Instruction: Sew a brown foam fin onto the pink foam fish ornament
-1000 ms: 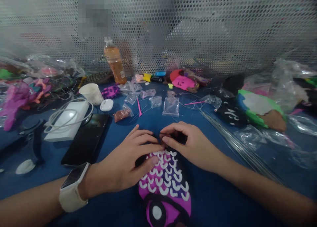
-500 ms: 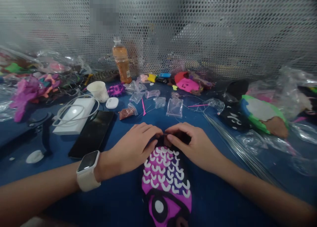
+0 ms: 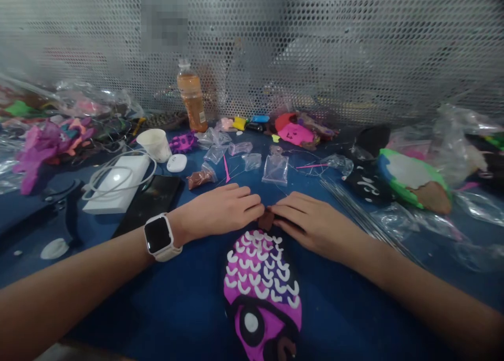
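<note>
A purple clay fish [image 3: 252, 282] with white curved scales, black outlines and a large black-and-white eye lies on the blue table, its eye end toward me. Just beyond its far end is a small piece of brown clay [image 3: 266, 220]. My left hand [image 3: 230, 209] has its fingers pressed together at the clay's left side, and a watch is on that wrist. From the right, the closed fingers of my right hand [image 3: 311, 222] grip the same brown piece.
Left stand a paper cup [image 3: 154, 145], a white box [image 3: 118, 185] with a cable and a dark phone [image 3: 151, 203]. Behind are a bottle [image 3: 192, 98] and small plastic bags [image 3: 275, 168]. Metal wires [image 3: 362, 214] and a green-edged clay piece [image 3: 413, 177] lie right.
My left hand has shifted up and its wrist has turned, showing the watch face. Both hands' fingers have flattened, and the brown clay between them shows more clearly.
</note>
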Tool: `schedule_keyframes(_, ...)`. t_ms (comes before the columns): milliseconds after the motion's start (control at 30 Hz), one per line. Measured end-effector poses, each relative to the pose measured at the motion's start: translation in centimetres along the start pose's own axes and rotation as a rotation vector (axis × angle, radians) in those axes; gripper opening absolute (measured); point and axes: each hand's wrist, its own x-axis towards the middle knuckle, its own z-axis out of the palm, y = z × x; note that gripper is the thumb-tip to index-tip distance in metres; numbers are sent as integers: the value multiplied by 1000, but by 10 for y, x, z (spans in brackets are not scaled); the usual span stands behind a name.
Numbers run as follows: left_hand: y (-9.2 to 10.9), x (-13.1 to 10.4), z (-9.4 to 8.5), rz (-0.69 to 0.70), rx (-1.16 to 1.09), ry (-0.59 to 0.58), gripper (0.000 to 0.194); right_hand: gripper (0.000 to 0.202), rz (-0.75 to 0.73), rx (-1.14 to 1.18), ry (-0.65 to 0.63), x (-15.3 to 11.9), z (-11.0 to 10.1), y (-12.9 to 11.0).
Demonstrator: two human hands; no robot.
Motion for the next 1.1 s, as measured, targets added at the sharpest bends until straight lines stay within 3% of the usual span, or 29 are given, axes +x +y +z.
schedule_keyframes(267,-1,4,5,23,27,68,16,23,-143,-134,21,3,4,5)
schedule_keyframes(433,-1,-1,6,-24,16,82,19,23,-118,-85,45,1,4,7)
schedule_keyframes(667,8,-14,-6,28,-238,316,26,27,-18,63,36,-1,2,5)
schedule_keyframes(867,19,-20,-11,45,-251,268,39,32,54,146,79,0,4,3)
schedule_keyframes(1100,21,-18,-9,47,-246,257,38,35,52,188,107,1,3,1)
